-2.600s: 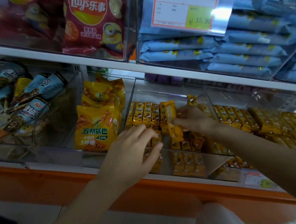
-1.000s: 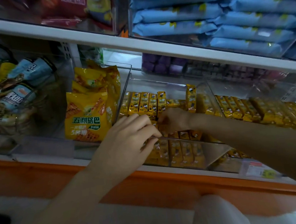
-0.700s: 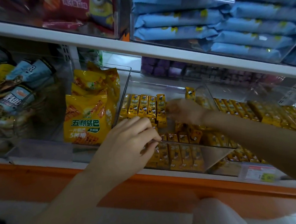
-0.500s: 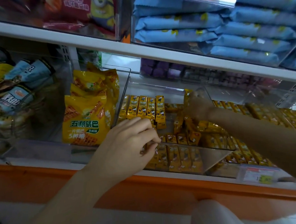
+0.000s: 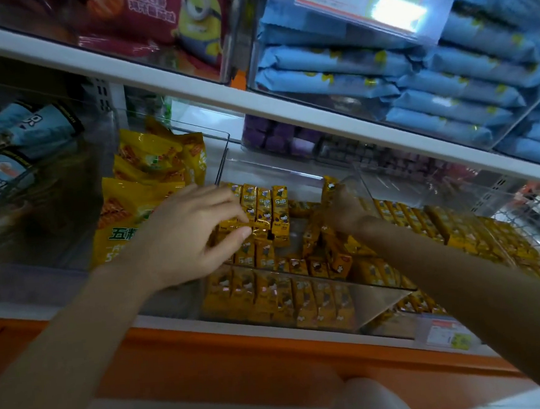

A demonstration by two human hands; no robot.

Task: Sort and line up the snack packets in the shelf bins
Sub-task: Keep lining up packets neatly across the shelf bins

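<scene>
A clear bin [image 5: 372, 297] on the middle shelf holds many small yellow snack packets. Three of them stand side by side in a row [image 5: 270, 210] at the back left; others lie jumbled [image 5: 331, 257] in the middle and along the front wall. My left hand [image 5: 191, 235] reaches into the bin's left side, its thumb and fingers pinching the packets at the left end of the row. At the back right corner, my right hand [image 5: 344, 210] grips a single upright yellow packet [image 5: 330, 187].
Large yellow bags [image 5: 140, 194] fill the bin to the left. A bin of similar yellow packets [image 5: 455, 226] sits to the right. Purple packets [image 5: 276, 133] lie behind. Blue packets [image 5: 381, 78] and a red crisp bag [image 5: 169, 19] are on the shelf above. A price tag [image 5: 447, 335] hangs on the orange-edged shelf front.
My left hand has moved from the bin's front to the left end of the row. My right hand went from the row to the back right corner and took hold of a packet.
</scene>
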